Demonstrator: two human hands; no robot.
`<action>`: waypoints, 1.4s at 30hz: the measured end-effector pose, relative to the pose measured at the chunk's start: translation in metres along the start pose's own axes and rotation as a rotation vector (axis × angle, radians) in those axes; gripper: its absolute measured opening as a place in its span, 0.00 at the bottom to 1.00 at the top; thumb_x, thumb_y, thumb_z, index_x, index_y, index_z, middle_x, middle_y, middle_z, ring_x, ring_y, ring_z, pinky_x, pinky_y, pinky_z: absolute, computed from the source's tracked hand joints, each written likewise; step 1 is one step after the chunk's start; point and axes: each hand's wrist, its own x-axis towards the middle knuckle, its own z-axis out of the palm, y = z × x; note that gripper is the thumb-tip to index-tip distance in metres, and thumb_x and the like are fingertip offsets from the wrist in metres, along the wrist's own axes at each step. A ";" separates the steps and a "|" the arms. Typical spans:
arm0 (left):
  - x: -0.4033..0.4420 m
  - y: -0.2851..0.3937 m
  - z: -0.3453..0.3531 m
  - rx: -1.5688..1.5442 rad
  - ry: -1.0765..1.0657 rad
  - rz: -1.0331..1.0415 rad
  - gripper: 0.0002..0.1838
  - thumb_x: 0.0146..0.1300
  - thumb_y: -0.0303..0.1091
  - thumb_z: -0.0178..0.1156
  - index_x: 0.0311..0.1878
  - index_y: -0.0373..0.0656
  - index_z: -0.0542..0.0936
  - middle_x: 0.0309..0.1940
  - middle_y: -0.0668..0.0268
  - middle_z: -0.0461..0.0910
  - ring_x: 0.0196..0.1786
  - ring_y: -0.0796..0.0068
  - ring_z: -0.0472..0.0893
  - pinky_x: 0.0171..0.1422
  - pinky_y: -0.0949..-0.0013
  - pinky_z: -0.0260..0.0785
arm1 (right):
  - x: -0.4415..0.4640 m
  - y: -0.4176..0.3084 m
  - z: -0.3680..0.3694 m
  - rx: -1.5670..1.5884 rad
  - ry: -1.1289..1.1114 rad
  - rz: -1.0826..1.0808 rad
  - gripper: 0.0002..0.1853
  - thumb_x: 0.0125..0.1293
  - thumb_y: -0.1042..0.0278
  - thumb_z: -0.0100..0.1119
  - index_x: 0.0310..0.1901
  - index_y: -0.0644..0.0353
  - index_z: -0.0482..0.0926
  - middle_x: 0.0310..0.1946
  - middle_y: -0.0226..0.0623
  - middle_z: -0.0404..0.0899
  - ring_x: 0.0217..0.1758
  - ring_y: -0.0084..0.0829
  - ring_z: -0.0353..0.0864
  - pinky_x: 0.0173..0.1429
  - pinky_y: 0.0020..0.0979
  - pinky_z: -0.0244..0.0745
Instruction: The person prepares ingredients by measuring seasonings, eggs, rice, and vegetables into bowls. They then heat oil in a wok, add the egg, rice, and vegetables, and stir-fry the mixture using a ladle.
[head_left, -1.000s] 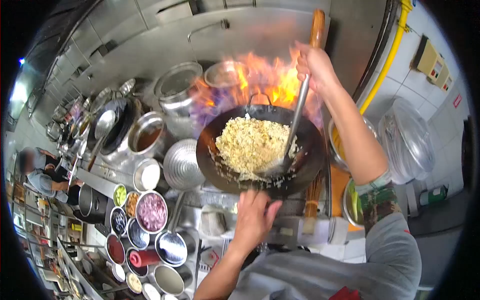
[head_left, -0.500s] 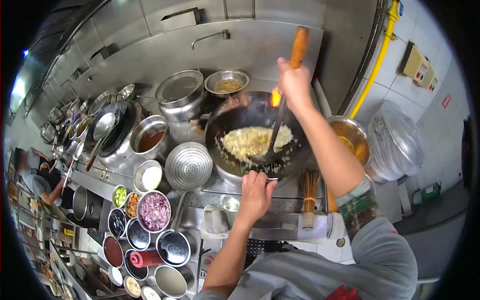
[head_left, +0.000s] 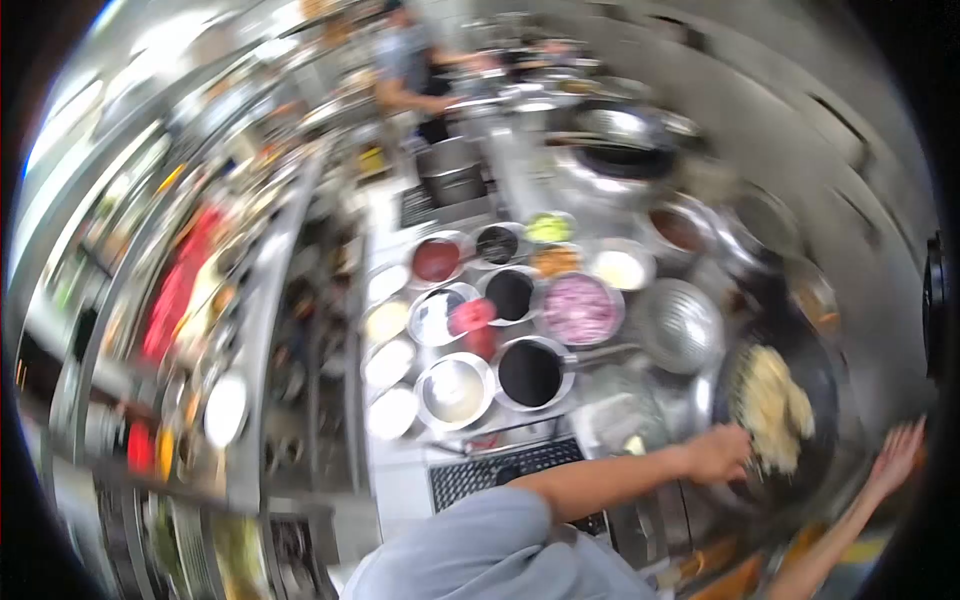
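The dark wok [head_left: 828, 400] sits at the right, holding a pale yellow mass of food [head_left: 775, 410] that looks like egg and rice. My left hand [head_left: 718, 455] is closed at the wok's near rim, gripping its edge. Beyond the wok, at the far right, is my right hand [head_left: 897, 458], smeared by motion. Something orange shows by its fingers, but I cannot tell whether they hold it. No ladle can be made out in the wok. A perforated strainer [head_left: 680, 325] lies left of the wok, with a bowl of sliced purple onion [head_left: 581, 309] beside it.
Several bowls of sauces and ingredients, including a dark bowl [head_left: 532, 374], crowd the counter. A red bottle [head_left: 474, 318] lies among them. Shelving [head_left: 290, 320] with containers fills the left. A co-worker [head_left: 408, 65] stands at the far end near more woks [head_left: 620, 150].
My view has swung left, blurring the scene and shifting the wok to the right. My left hand stays at the wok's rim. The ladle, earlier in my right hand, no longer shows clearly.
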 end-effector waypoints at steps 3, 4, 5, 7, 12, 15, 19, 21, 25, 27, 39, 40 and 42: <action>-0.005 0.002 0.003 0.054 0.004 -0.136 0.17 0.58 0.45 0.67 0.41 0.42 0.79 0.45 0.58 0.72 0.54 0.57 0.71 0.55 0.56 0.63 | 0.160 0.133 -0.057 -0.179 -0.671 0.097 0.20 0.80 0.56 0.43 0.66 0.51 0.75 0.27 0.26 0.66 0.27 0.19 0.64 0.35 0.23 0.62; -0.005 0.013 0.008 0.087 -0.015 -0.154 0.17 0.58 0.45 0.67 0.41 0.42 0.79 0.45 0.58 0.72 0.54 0.57 0.71 0.55 0.56 0.63 | 0.168 0.135 -0.054 -0.164 -0.647 0.098 0.19 0.80 0.57 0.43 0.65 0.51 0.76 0.27 0.25 0.65 0.26 0.18 0.63 0.33 0.22 0.60; 0.001 0.015 0.000 0.133 -0.024 -0.162 0.17 0.58 0.45 0.67 0.42 0.42 0.79 0.45 0.58 0.72 0.55 0.57 0.71 0.55 0.56 0.63 | 0.170 0.134 -0.049 -0.148 -0.622 0.099 0.19 0.80 0.57 0.44 0.64 0.51 0.76 0.26 0.24 0.63 0.26 0.18 0.62 0.32 0.22 0.59; 0.002 0.028 -0.010 0.168 0.036 -0.154 0.18 0.57 0.47 0.68 0.43 0.43 0.81 0.45 0.61 0.74 0.55 0.60 0.72 0.55 0.57 0.63 | 0.150 0.153 -0.022 -0.099 -0.472 0.096 0.18 0.79 0.58 0.44 0.63 0.51 0.77 0.25 0.22 0.61 0.24 0.16 0.60 0.30 0.21 0.56; 0.000 0.021 0.003 0.215 -0.066 -0.116 0.19 0.57 0.50 0.67 0.40 0.44 0.82 0.42 0.64 0.75 0.54 0.63 0.72 0.55 0.59 0.63 | 0.120 0.136 -0.025 -0.096 -0.189 0.072 0.17 0.78 0.61 0.46 0.62 0.53 0.78 0.23 0.20 0.58 0.22 0.14 0.56 0.26 0.21 0.53; -0.011 0.039 -0.003 0.237 0.020 -0.034 0.17 0.58 0.48 0.65 0.39 0.43 0.81 0.42 0.61 0.74 0.53 0.60 0.72 0.54 0.59 0.63 | 0.142 0.106 -0.030 -0.125 -0.264 0.070 0.18 0.78 0.62 0.48 0.63 0.55 0.78 0.22 0.19 0.57 0.21 0.14 0.55 0.25 0.21 0.52; 0.005 0.086 -0.022 0.067 0.118 -0.043 0.15 0.59 0.45 0.64 0.37 0.42 0.79 0.42 0.58 0.73 0.50 0.56 0.72 0.48 0.55 0.64 | 0.141 0.076 -0.035 -0.210 -0.314 0.091 0.18 0.77 0.64 0.50 0.63 0.58 0.77 0.20 0.19 0.56 0.19 0.14 0.53 0.23 0.22 0.51; 0.001 0.060 0.000 -0.014 0.108 -0.050 0.14 0.59 0.44 0.63 0.35 0.42 0.79 0.40 0.57 0.73 0.47 0.54 0.73 0.46 0.52 0.65 | 0.099 0.066 -0.024 -0.255 -0.307 0.102 0.19 0.76 0.65 0.51 0.64 0.60 0.77 0.19 0.18 0.55 0.18 0.15 0.52 0.22 0.23 0.50; -0.069 0.041 -0.027 0.099 -0.174 -0.147 0.12 0.60 0.41 0.63 0.32 0.42 0.79 0.35 0.56 0.74 0.41 0.53 0.74 0.43 0.52 0.66 | -0.045 0.002 0.020 0.050 -0.220 0.048 0.06 0.73 0.67 0.58 0.36 0.51 0.77 0.16 0.16 0.56 0.14 0.14 0.52 0.17 0.23 0.47; -0.084 0.065 -0.062 -0.027 -0.130 -0.022 0.11 0.56 0.36 0.68 0.34 0.41 0.78 0.35 0.56 0.74 0.41 0.52 0.72 0.46 0.53 0.65 | -0.047 -0.019 0.013 0.094 -0.341 0.075 0.11 0.77 0.66 0.51 0.55 0.57 0.77 0.17 0.18 0.56 0.16 0.14 0.53 0.19 0.23 0.48; -0.051 0.063 -0.059 0.086 -0.102 0.042 0.09 0.61 0.32 0.65 0.37 0.41 0.75 0.36 0.54 0.71 0.42 0.48 0.71 0.45 0.51 0.64 | -0.070 -0.012 0.034 -0.131 -0.286 -0.091 0.22 0.71 0.56 0.61 0.23 0.51 0.62 0.11 0.22 0.55 0.09 0.20 0.53 0.15 0.28 0.53; -0.030 0.068 -0.062 0.111 -0.112 0.015 0.09 0.61 0.33 0.64 0.37 0.42 0.75 0.36 0.55 0.72 0.42 0.49 0.72 0.45 0.51 0.64 | -0.063 -0.019 0.036 -0.154 -0.222 -0.073 0.23 0.72 0.55 0.60 0.22 0.50 0.60 0.11 0.20 0.54 0.09 0.19 0.53 0.15 0.28 0.51; -0.002 0.060 -0.057 0.108 -0.116 0.004 0.09 0.62 0.34 0.64 0.39 0.41 0.76 0.37 0.56 0.72 0.43 0.50 0.72 0.45 0.51 0.64 | -0.058 -0.034 0.032 -0.132 -0.283 -0.110 0.23 0.72 0.54 0.60 0.22 0.49 0.61 0.11 0.20 0.54 0.10 0.18 0.53 0.15 0.28 0.49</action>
